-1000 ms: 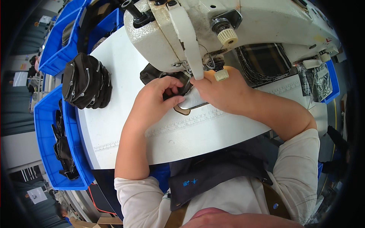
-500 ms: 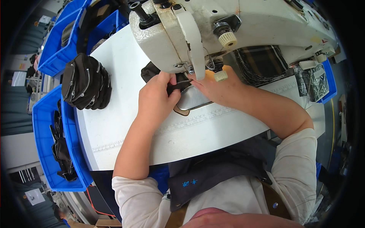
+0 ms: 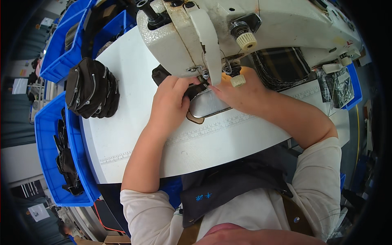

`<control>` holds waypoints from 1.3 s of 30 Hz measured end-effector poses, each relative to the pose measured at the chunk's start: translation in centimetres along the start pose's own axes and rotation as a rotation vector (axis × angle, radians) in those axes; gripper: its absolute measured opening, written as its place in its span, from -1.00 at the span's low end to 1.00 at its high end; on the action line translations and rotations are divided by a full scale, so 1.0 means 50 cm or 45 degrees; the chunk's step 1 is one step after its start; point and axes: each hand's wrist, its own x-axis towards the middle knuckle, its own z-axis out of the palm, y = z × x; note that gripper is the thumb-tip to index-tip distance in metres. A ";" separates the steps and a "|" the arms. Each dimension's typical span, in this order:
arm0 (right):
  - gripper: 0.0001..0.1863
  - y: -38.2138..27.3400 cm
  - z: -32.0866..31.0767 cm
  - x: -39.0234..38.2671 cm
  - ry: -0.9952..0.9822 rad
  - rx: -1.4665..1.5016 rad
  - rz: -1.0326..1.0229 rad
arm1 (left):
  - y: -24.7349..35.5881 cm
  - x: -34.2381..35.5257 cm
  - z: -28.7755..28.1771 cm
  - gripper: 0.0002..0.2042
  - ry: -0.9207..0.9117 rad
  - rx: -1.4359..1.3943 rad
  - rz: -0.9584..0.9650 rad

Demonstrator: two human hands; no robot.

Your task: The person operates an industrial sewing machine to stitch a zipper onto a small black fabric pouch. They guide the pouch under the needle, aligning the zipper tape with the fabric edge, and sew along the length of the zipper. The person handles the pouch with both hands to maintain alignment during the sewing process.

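A white sewing machine (image 3: 179, 45) stands over the table, its needle area between my two hands. Dark brown fabric with a zipper (image 3: 194, 90) lies under the presser foot. My left hand (image 3: 169, 98) is closed on this fabric, its fingers pinching it just left of the foot. My right hand (image 3: 241, 92) reaches in from the right, its fingertips at the fabric beside the foot; the machine head and a tension knob partly hide the fingers. Below the foot, a shiny metal plate (image 3: 208, 105) is let into the table.
A stack of dark zippered pouches (image 3: 92, 87) stands at the table's left. Blue bins (image 3: 41, 159) hold dark pieces beyond that edge. Dark plaid pieces (image 3: 281, 67) lie under the machine arm. A clear plastic packet (image 3: 341, 87) sits far right. A printed ruler strip (image 3: 196, 134) crosses the white table.
The fabric at the foot has turned and shifted slightly. My left hand has rotated, its fingers now closer together over the fabric; my right hand has moved slightly.
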 end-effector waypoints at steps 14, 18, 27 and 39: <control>-0.60 -0.054 -0.028 -0.016 -0.243 0.210 0.007 | -0.007 0.022 0.022 -0.73 0.216 0.421 0.419; -0.56 -0.057 -0.030 -0.012 -0.356 0.303 0.054 | -0.004 0.019 0.021 -0.74 0.149 0.468 0.380; -0.66 -0.053 -0.023 -0.015 -0.332 0.218 -0.035 | -0.003 0.023 0.018 -0.72 -0.043 0.302 0.288; -0.78 -0.051 -0.026 -0.010 -0.380 0.324 -0.024 | -0.004 0.020 0.002 -0.65 -0.164 0.195 0.239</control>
